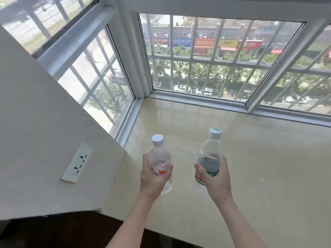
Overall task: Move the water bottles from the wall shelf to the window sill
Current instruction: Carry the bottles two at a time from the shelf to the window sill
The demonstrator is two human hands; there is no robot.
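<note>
My left hand (pixel 153 179) hides part of the red-labelled bottle (pixel 160 158), my right hand (pixel 214 179) part of the green-labelled bottle (pixel 211 151); both forearms (pixel 133 224) run off the bottom edge

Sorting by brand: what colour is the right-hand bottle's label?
Mostly dark green label on the bottle in the right hand; head view.

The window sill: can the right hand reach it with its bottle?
Probably yes: the right hand grips the green-labelled bottle low over the window sill, with only bare surface showing beneath it.
</note>
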